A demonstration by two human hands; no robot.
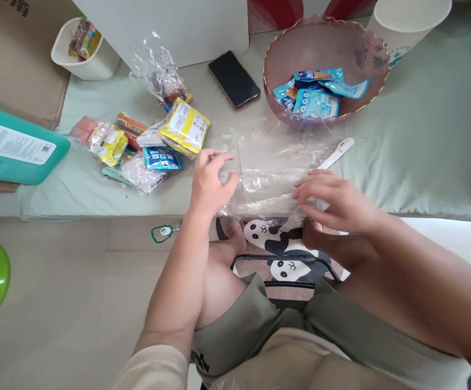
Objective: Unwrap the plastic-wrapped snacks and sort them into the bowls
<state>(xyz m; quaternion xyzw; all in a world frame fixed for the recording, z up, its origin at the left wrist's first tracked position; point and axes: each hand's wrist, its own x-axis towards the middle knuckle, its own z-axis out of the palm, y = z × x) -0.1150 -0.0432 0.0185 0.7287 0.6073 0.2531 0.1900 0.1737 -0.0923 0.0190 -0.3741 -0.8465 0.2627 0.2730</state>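
A clear plastic bag (pixel 270 173) lies flat along the front edge of the cloth-covered surface. At its left edge is my left hand (pixel 213 181), thumb and fingers curved and apart with nothing between them. My right hand (pixel 335 197), slightly blurred, rests at the bag's right side with its fingers stretched out and spread. A slim white tool with a hole near its end (pixel 338 153) lies just beyond that hand, its lower part hidden. Close to my left hand sits a yellow-and-white snack packet (pixel 186 127) on a pile of snacks, with a blue packet (pixel 162 158) below it.
A ribbed pink bowl with a gold rim (pixel 273 100) holds several blue packets (pixel 318 103). Behind the bag lies a black phone (pixel 234 79). A white tub (pixel 66 51), a teal jug (pixel 56 157) and a cardboard box (pixel 27 65) stand left; a white bucket (pixel 410 21) stands back right.
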